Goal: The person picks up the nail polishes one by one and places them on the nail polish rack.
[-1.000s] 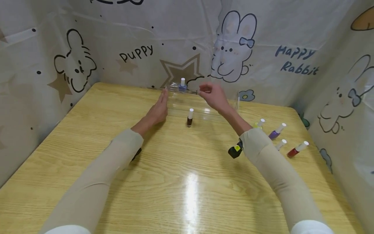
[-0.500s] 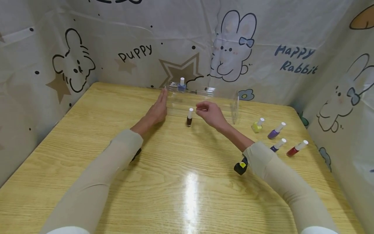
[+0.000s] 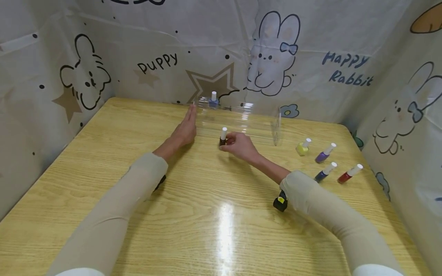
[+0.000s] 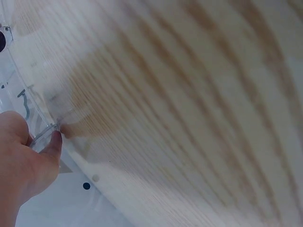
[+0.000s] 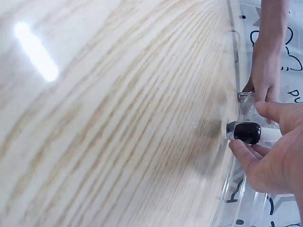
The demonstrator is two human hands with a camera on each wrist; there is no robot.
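Observation:
A nail polish bottle (image 3: 223, 138) with dark polish and a white cap stands upright on the table before a clear acrylic rack (image 3: 277, 128). My right hand (image 3: 241, 146) has its thumb and fingers around this dark bottle (image 5: 247, 133), seen close up in the right wrist view. Straight fingers of my left hand (image 3: 184, 128) rest along the rack's left end; in the left wrist view that hand (image 4: 31, 163) touches a clear corner of it. One blue nail polish bottle (image 3: 213, 100) stands in the rack's upper tier, at the left.
To the right on the wooden table (image 3: 193, 222) are a yellow bottle (image 3: 302, 148), a purple bottle (image 3: 322, 156), a navy bottle (image 3: 322, 176) and a red bottle (image 3: 345, 177). A cartoon-printed cloth (image 3: 145, 42) hangs right behind the rack.
My right hand has come down from the rack's upper tier, toward me, to the dark bottle, where its fingers now surround it. The left hand has stayed at the rack's end.

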